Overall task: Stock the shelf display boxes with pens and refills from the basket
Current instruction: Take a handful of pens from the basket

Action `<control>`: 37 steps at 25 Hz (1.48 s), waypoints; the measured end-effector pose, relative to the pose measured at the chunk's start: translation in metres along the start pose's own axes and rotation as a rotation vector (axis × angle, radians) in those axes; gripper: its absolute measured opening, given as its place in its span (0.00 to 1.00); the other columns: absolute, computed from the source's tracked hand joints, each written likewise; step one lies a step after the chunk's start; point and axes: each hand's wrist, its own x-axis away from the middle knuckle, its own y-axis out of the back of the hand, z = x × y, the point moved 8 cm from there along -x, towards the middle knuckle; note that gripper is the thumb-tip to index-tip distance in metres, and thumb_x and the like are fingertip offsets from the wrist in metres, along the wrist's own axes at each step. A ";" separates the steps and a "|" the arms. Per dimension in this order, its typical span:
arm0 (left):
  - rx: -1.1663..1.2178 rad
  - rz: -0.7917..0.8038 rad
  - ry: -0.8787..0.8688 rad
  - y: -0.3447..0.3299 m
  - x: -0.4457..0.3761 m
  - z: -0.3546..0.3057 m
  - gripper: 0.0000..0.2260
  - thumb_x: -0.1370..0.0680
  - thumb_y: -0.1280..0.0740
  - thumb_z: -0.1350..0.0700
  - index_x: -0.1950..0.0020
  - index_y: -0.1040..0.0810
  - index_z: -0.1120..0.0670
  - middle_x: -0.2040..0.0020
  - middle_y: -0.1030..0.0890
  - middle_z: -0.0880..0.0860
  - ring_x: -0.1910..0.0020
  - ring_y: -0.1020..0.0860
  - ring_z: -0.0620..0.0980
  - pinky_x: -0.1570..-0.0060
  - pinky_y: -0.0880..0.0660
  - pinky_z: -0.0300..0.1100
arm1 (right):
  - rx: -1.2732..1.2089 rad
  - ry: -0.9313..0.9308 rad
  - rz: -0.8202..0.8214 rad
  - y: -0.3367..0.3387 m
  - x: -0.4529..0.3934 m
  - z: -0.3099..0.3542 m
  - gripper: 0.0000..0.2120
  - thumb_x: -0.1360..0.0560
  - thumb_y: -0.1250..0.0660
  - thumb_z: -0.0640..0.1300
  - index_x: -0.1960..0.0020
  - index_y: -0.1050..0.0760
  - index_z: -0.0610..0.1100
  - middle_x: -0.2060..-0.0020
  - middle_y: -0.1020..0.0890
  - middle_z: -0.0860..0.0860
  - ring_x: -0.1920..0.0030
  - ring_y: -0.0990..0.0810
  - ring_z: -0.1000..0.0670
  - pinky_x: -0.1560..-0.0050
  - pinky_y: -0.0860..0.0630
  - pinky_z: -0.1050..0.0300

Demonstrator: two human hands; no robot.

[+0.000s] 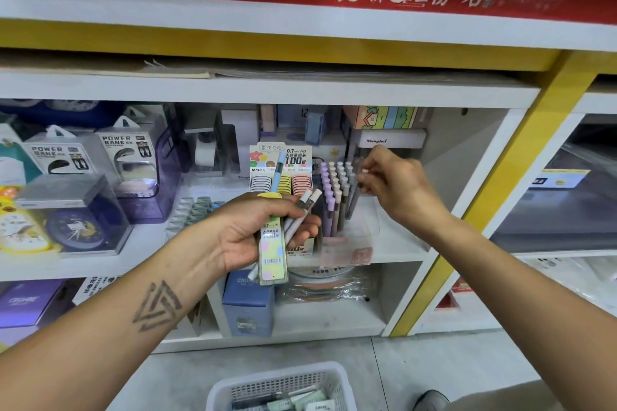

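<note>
My left hand (257,230) grips a bundle: a flat refill pack (273,253) with a barcode, a light blue pen (277,173) sticking up, and pale capped pens (305,207) angled to the right. My right hand (397,188) pinches a grey pen (354,197) at the right side of the clear pen display box (337,200), which holds several upright pastel pens. Behind my left hand stands the lead refill display box (283,170) with rows of refill cases. The white basket (277,384) sits on the floor below, with packs inside.
Power bank boxes (90,153) and boxed clocks (73,220) fill the shelf to the left. A blue box (247,300) and wrapped packs lie on the lower shelf. A yellow upright (494,183) bounds the bay on the right. A shoe (430,399) shows by the basket.
</note>
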 end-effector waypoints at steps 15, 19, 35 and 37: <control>-0.013 0.015 -0.017 0.000 0.005 -0.003 0.19 0.25 0.35 0.70 0.35 0.28 0.70 0.56 0.17 0.66 0.64 0.16 0.56 0.67 0.19 0.42 | 0.196 0.003 0.029 -0.010 -0.009 -0.003 0.07 0.22 0.30 0.45 0.50 0.15 0.44 0.57 0.19 0.52 0.53 0.21 0.47 0.53 0.25 0.53; -0.018 0.018 -0.013 0.001 0.006 -0.003 0.17 0.26 0.34 0.70 0.37 0.26 0.69 0.55 0.17 0.66 0.64 0.16 0.56 0.67 0.19 0.41 | 0.201 0.041 0.035 -0.011 -0.010 0.005 0.09 0.23 0.29 0.51 0.47 0.17 0.48 0.53 0.22 0.54 0.56 0.24 0.51 0.53 0.25 0.53; -0.028 0.030 -0.005 0.003 0.003 -0.002 0.09 0.26 0.34 0.70 0.47 0.19 0.66 0.54 0.17 0.67 0.62 0.16 0.58 0.66 0.18 0.43 | -0.022 -0.047 0.000 0.006 -0.007 0.008 0.04 0.19 0.36 0.39 0.52 0.28 0.47 0.63 0.20 0.52 0.61 0.19 0.51 0.57 0.20 0.50; -0.031 0.043 0.004 0.000 0.002 0.000 0.08 0.26 0.34 0.70 0.55 0.15 0.64 0.54 0.17 0.67 0.61 0.16 0.57 0.64 0.18 0.44 | 0.018 -0.042 0.056 -0.002 -0.002 0.007 0.02 0.19 0.36 0.41 0.50 0.28 0.47 0.62 0.19 0.52 0.59 0.19 0.51 0.55 0.20 0.49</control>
